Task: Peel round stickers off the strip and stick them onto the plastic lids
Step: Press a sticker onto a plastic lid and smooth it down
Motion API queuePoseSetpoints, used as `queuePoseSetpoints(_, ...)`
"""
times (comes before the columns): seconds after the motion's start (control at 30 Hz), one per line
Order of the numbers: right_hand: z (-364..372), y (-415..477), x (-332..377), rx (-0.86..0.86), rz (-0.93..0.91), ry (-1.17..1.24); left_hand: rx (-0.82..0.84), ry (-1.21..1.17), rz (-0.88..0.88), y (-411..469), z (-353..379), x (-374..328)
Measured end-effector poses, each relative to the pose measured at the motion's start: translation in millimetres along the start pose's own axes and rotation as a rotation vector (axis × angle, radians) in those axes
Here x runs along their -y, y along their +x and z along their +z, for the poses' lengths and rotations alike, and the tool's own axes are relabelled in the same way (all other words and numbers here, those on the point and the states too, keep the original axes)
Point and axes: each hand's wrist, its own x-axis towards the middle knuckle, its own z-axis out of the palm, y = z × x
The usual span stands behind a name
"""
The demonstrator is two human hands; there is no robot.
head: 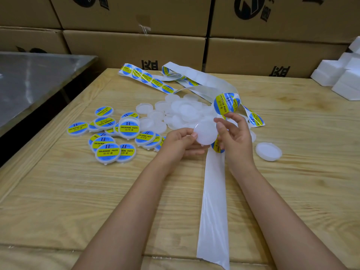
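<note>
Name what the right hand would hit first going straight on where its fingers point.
Probably the pile of blank lids just beyond the right hand, which pinches a sticker; height above them is unclear.

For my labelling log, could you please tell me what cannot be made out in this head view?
Head view:
The sticker pinched by the right hand: its curl hides whether it is off the strip.
The second sticker: mostly behind the lid in the left hand.
The strip's near end: cut off at the bottom edge.
The pile of blank lids: overlapping, uncountable.
</note>
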Motion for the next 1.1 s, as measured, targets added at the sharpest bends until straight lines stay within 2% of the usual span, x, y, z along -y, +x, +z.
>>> queuePoseSetpoints(0.1, 0.8, 2.1, 0.1, -0.028, 0.061, 0.085, -0.012, -0.082, 0.003, 0.8, -0.5, -1.0)
queuePoseSetpoints(0.2, 1.8, 1.9, -0.6, -0.003, 0.103, 0.067, -0.011, -0.133, 0.009, 1.6, -2.8, -1.2)
queuePoseSetpoints(0.57, -6.3, 3.5, 0.9, 0.116, 0.111, -0.072, 0.028, -0.040, 0.037, 0.1, -5.9, -0.6)
queuePoseSetpoints(1.1, -8.6, 4.1, -1.0, 0.139, 0.086, -0.187, -0.026, 0.093, 0.040, -2.9, -4.6, -1.3)
